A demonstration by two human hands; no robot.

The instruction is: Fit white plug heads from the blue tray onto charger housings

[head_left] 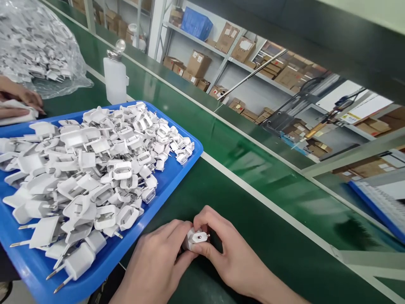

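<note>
Between my two hands is a small white plug adapter (pixel 200 237), with a pale oval face and a dark spot turned up toward me. My left hand (pixel 161 253) grips its left side with thumb and fingers. From the right, my right hand (pixel 223 242) pinches it between thumb and forefinger. Both hands are just above the green work surface, and part of the adapter is hidden by fingers. Left of them lies a blue tray (pixel 177 185) heaped with white plug adapters (pixel 79 164), some showing metal pins.
Another person's hand (pixel 19 95) rests on white cloth-like material at the far left. Behind it sits a clear plastic bag (pixel 41 46) full of white parts. A white pump bottle (pixel 114 78) stands behind the tray. Shelves with cardboard boxes (pixel 198 63) lie beyond the green belt (pixel 221 131).
</note>
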